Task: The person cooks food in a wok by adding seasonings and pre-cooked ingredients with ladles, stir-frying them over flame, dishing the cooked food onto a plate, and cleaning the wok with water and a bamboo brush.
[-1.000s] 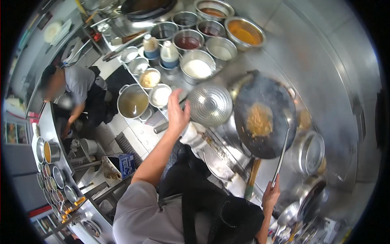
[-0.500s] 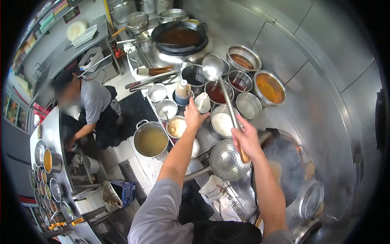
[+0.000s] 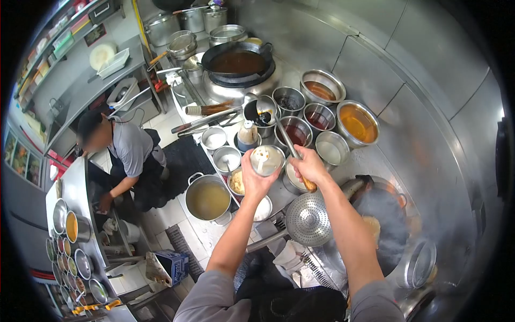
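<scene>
My left hand is closed around a translucent squeeze bottle with a pale nozzle, held above the sauce pots. In my right hand is the wooden grip of a long-handled ladle. The ladle's bowl reaches away from me over the dark sauce pots, and dark liquid shows in or just under it; I cannot tell which. Another squeeze bottle, with brown contents, stands in a container just beyond my left hand. A perforated strainer lies below my forearms.
A steaming wok is at the right, and another wok with brown liquid sits at the back. An orange-liquid pot stands by the steel wall. A stockpot is at left. A co-worker bends over the left counter.
My left hand has taken hold of the squeeze bottle and lifted it towards me. The ladle's bowl has swung left and lower over the dark sauce pots.
</scene>
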Tool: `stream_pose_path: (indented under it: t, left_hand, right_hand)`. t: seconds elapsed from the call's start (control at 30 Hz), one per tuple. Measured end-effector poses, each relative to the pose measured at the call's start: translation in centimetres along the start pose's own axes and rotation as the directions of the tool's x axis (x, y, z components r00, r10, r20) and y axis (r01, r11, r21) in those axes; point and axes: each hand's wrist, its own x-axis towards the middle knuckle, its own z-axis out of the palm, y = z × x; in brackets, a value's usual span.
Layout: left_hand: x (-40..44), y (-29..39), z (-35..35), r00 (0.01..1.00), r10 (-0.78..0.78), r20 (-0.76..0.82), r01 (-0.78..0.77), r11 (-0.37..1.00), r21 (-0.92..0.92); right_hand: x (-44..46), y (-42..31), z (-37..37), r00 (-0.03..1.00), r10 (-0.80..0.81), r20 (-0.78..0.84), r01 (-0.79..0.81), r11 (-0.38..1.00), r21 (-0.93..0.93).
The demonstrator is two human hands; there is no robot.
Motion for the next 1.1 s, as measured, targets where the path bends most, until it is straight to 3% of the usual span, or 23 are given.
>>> stream_pose_path:
  t: [0.07, 0.2, 0.3, 0.47, 0.53, 0.6, 0.67, 0.73, 0.8, 0.83, 0.87, 0.9, 0.93, 0.97, 1.0, 1.03, 1.07, 1.1]
  left_hand:
    - [-1.4, 2.3, -2.4, 0.998, 0.059, -0.008, -0.059, 0.997, 0.041]
    - [-4.9, 4.5, -5.8, 0.999, -0.002, 0.037, 0.0, 0.998, 0.056]
    - [-7.4, 6.1, -7.5, 0.987, -0.124, 0.099, 0.126, 0.992, -0.018]
    - [-9.8, 9.3, -8.8, 0.987, -0.049, 0.153, 0.044, 0.998, 0.04]
    - [-10.5, 11.2, -8.7, 0.973, -0.057, 0.224, 0.061, 0.998, -0.01]
    - [-11.6, 12.5, -8.1, 0.97, 0.037, 0.241, -0.026, 0.999, -0.048]
    - [-12.8, 14.2, -7.6, 0.951, -0.043, 0.306, 0.067, 0.995, -0.068]
    - [-13.1, 14.6, -6.4, 0.912, 0.012, 0.409, 0.051, 0.989, -0.141]
    - [-13.5, 15.0, -5.2, 0.814, 0.043, 0.579, -0.034, 0.999, -0.026]
    - [-13.6, 16.8, -4.4, 0.733, -0.01, 0.68, 0.015, 1.0, -0.001]
    - [-13.2, 15.5, -2.8, 0.617, -0.003, 0.787, 0.02, 1.0, -0.012]
    - [-13.4, 17.0, -1.8, 0.481, -0.028, 0.876, -0.03, 0.998, 0.048]
    - [-13.5, 19.0, -0.2, 0.338, -0.058, 0.939, -0.09, 0.992, 0.093]
    - [-14.0, 19.5, 2.1, 0.18, -0.117, 0.977, -0.16, 0.976, 0.147]
    - [-14.5, 19.6, 4.6, 0.024, -0.184, 0.983, -0.239, 0.953, 0.184]
    - [-15.4, 20.2, 7.4, -0.075, -0.252, 0.965, -0.407, 0.891, 0.201]
    - [-16.6, 21.8, 10.5, -0.086, -0.247, 0.965, -0.406, 0.893, 0.193]
    - [-18.1, 23.3, 13.3, -0.207, -0.394, 0.895, -0.573, 0.791, 0.216]
  right_hand:
    - [-1.6, -0.3, -0.3, 0.999, -0.011, -0.044, 0.012, 1.0, 0.01]
    - [-1.8, 0.6, -1.1, 0.997, -0.053, -0.054, 0.058, 0.993, 0.1]
    - [-2.3, 1.3, -1.1, 0.996, -0.062, -0.056, 0.071, 0.984, 0.161]
    - [-7.0, 3.5, -2.1, 0.986, -0.138, -0.097, 0.155, 0.969, 0.191]
    - [-10.7, 4.9, -3.1, 0.978, -0.154, -0.144, 0.18, 0.966, 0.187]
    - [-15.9, 6.3, -4.4, 0.97, -0.154, -0.189, 0.193, 0.958, 0.214]
    - [-23.0, 8.5, -6.2, 0.966, -0.128, -0.226, 0.202, 0.918, 0.341]
    - [-32.2, 11.9, -8.5, 0.956, -0.13, -0.263, 0.227, 0.896, 0.382]
    - [-43.3, 14.5, -10.8, 0.953, 0.03, -0.3, 0.138, 0.843, 0.521]
    - [-48.6, 15.7, -11.7, 0.927, 0.141, -0.347, 0.084, 0.826, 0.558]
    - [-53.4, 18.7, -13.0, 0.904, 0.194, -0.382, -0.009, 0.9, 0.436]
    - [-57.5, 21.1, -13.3, 0.844, 0.131, -0.52, -0.155, 0.988, -0.003]
    - [-60.2, 23.0, -13.2, 0.835, 0.151, -0.53, -0.173, 0.985, 0.008]
    - [-62.5, 24.7, -12.6, 0.792, 0.038, -0.609, -0.26, 0.924, -0.28]
    - [-64.4, 25.9, -12.2, 0.76, -0.093, -0.643, -0.354, 0.77, -0.53]
    - [-65.6, 24.1, -12.2, 0.764, 0.058, -0.643, -0.357, 0.868, -0.346]
    - [-66.4, 25.4, -11.8, 0.788, -0.007, -0.615, -0.295, 0.873, -0.388]
    - [-67.2, 25.2, -11.5, 0.813, 0.139, -0.566, -0.266, 0.953, -0.147]
